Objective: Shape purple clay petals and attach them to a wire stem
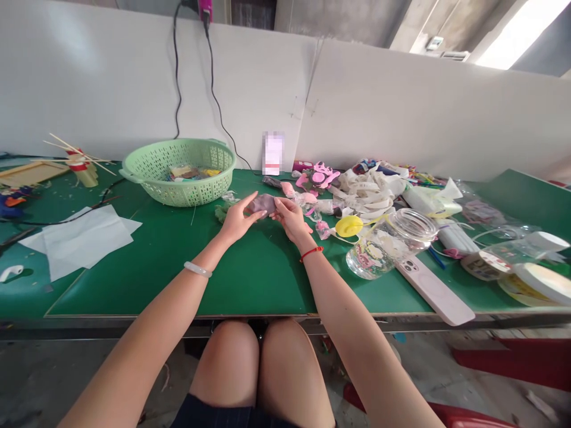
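Observation:
A small mauve-grey soft piece (263,204) is held between both my hands above the green table (250,279). My left hand (237,219) pinches its left end with thumb and fingers. My right hand (291,217) grips its right end, fingers curled round it. A pale bangle is on my left wrist and a red string on my right. Pink cut-out shapes (317,177) and small wrapped bits lie just behind my right hand.
A light-green basket (178,172) with small items stands at the back left. White paper sheets (82,241) lie left. At the right are a glass jar on its side (386,245), a yellow disc (348,226), a pink phone (435,291), white strips, tape rolls.

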`<state>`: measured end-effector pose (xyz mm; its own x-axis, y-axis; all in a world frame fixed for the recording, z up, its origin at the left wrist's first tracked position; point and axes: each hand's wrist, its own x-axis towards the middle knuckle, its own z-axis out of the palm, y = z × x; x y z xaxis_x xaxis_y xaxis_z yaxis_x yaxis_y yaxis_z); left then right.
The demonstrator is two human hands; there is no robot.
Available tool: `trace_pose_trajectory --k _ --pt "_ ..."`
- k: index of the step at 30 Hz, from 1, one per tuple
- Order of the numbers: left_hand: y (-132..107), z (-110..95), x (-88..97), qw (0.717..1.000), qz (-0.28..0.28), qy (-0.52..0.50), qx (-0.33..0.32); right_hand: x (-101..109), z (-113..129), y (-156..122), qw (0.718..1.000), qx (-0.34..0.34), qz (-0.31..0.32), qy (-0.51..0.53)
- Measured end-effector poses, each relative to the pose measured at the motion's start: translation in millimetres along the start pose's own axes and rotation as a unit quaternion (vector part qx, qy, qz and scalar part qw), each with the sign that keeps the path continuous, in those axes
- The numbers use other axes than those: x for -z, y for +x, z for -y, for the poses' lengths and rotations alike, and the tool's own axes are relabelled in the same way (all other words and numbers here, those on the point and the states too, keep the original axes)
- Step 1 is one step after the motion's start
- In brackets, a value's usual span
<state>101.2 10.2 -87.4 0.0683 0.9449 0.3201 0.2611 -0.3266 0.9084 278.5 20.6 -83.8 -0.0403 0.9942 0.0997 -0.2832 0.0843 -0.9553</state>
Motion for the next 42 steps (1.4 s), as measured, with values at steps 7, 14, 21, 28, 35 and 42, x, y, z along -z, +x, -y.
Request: trace_pose_trajectory --k 7,14,21,28,35,42 --pt "1 6 0.4 0.998 -0.020 -0.058 -0.002 -2 0 -7 0.999 0.000 0.027 0.016" --pt "1 7 0.1 0.997 0.006 -0.064 0.030 0 -2 -7 0.999 0.001 0.044 -0.011" --pt "-1 6 -1.4 0.996 0.027 -0.090 0.011 3 2 -10 0.998 0.028 0.052 -0.025" --pt "-34 -30 -13.8 0.995 -0.016 -0.099 0.013 -12 15 -53 0.996 0.072 -0.048 -0.018" --pt "-67 -94 -23.9 0.985 -0.081 -0.149 0.022 -32 51 -108 0.986 0.121 -0.100 0.055" --pt "-91 -131 -34.2 0.987 -0.105 -0.122 -0.021 -42 56 -151 0.974 0.137 -0.159 0.082"
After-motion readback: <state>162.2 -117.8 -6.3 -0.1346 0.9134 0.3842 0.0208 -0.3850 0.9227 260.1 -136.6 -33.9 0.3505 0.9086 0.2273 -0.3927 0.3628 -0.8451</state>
